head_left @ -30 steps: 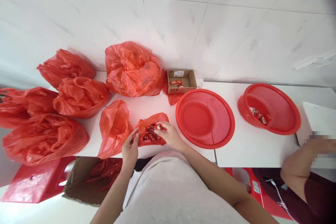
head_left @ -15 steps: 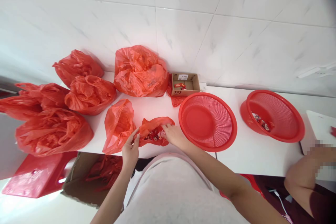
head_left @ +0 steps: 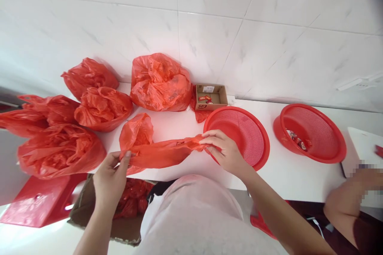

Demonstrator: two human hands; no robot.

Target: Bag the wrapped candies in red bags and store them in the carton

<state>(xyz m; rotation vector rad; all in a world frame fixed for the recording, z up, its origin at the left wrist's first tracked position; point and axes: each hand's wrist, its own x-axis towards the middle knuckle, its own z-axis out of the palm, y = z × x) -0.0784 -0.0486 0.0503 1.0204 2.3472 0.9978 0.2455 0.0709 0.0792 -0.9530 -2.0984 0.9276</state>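
Note:
A small red plastic bag is stretched out sideways above the white table's near edge. My left hand pinches its left end, fingers closed. At the bag's right end my right hand grips the plastic, closed, over the near rim of an empty red mesh basket. The small wrapped items seen inside the bag earlier are hidden by the plastic.
Several stuffed red bags fill the table's left and back. A small cardboard box sits by the wall. A second red basket holds a few wrapped items. Below left are a red stool and a carton. Another person's arm is at right.
My hands have pulled apart, stretching the small bag into a long strip. The left hand moved left and toward me, the right hand moved right over the basket's rim.

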